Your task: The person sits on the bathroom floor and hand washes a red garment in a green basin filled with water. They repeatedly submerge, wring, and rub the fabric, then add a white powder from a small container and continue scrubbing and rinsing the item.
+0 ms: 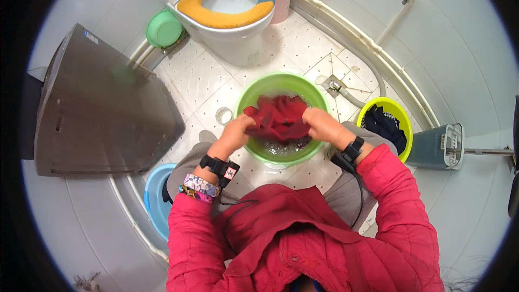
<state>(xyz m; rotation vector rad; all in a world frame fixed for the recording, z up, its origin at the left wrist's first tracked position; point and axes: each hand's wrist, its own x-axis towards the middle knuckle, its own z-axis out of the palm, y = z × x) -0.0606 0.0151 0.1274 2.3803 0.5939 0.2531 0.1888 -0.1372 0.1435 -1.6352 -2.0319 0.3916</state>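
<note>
A wet dark-red cloth garment (279, 115) is spread between my two hands over a green plastic basin (322, 93). My left hand (237, 129) grips its left edge, and my right hand (324, 123) has hold of the right edge. Below the cloth, soapy-looking water (279, 148) with bubbles shows in the basin. Part of the garment seems to dip into the water; how deep it goes is hidden. The basin rests on the tiled floor (215, 75) between my knees. Both fists are slightly blurred.
Left of the basin stands a clear glass or jar (224, 115). A yellow-green bucket (407, 129) with dark clothes is at right, by a blue-grey mop bucket (434, 148). A drain hose (352, 98) enters the floor. A washing machine (109, 109), blue basin (152, 198) and toilet (231, 40) surround me.
</note>
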